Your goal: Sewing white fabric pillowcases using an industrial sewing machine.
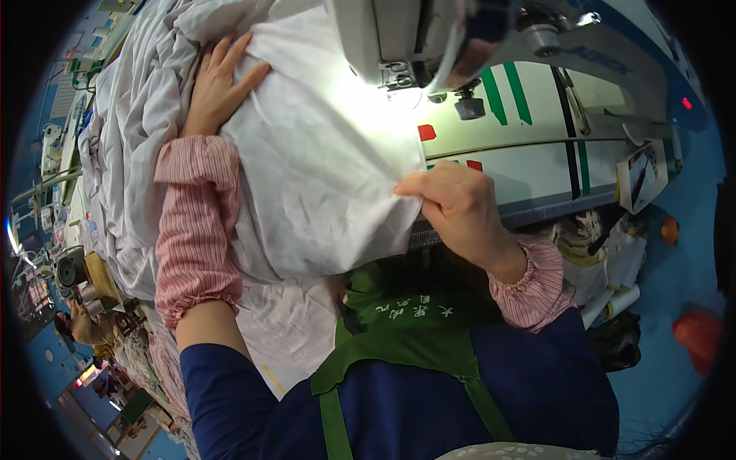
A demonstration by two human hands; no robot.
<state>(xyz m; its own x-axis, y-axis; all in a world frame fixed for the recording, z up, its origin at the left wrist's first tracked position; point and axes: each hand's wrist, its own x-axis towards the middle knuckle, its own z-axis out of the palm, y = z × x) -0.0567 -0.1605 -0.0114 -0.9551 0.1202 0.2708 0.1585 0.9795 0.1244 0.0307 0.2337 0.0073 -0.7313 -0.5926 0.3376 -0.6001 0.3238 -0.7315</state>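
A large white fabric sheet (pixel 322 169) lies over the sewing table and hangs down onto my lap. My left hand (pixel 218 84) rests flat on it at the upper left, fingers spread, pressing the cloth down. My right hand (pixel 452 203) pinches the fabric's right edge near the table's front edge. The white sewing machine head (pixel 399 34) stands just above, its lamp lighting the cloth under the needle area (pixel 399 80). Both forearms wear pink striped sleeve covers.
The machine table (pixel 537 153) is white with green and red markings to the right. More bunched white fabric (pixel 130 115) piles up at the left. Thread cones and scraps (pixel 613 299) lie on the blue floor at the right. Another workstation shows at far lower left.
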